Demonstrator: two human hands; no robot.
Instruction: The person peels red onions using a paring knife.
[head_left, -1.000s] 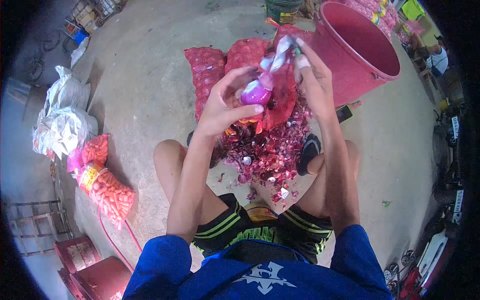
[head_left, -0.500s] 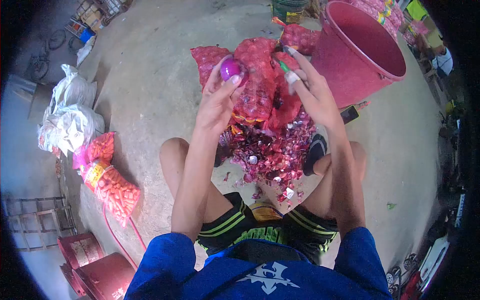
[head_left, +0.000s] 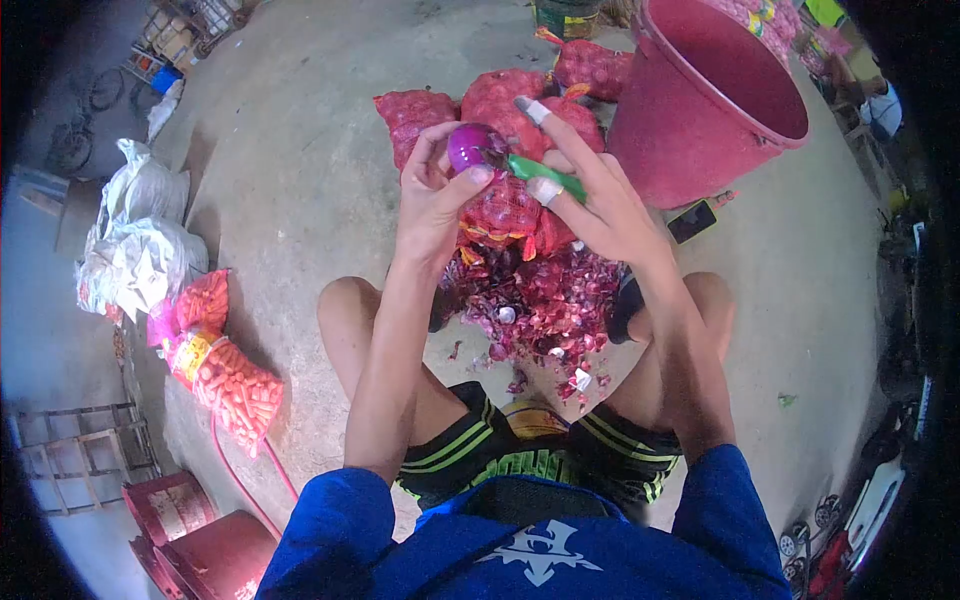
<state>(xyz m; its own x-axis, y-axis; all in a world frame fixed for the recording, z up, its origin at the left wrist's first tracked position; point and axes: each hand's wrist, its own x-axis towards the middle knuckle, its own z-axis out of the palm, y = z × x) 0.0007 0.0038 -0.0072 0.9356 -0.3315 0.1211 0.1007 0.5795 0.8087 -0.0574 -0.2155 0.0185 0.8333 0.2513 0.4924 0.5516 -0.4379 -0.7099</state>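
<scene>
The purple onion (head_left: 477,148), in the head view, is held up before the red mesh sacks (head_left: 503,95), clamped in the curled left hand (head_left: 435,195); the right hand (head_left: 600,205) grips a green-handled tool (head_left: 548,178) whose tip meets the onion's dark end (any blade is too small to make out). That end faces right, the handle slanting down and away; the onion's long axis I cannot tell. Floor (head_left: 290,190) spreads left of the sacks; right, the red tub (head_left: 670,130) stands near, its top cut off.
</scene>
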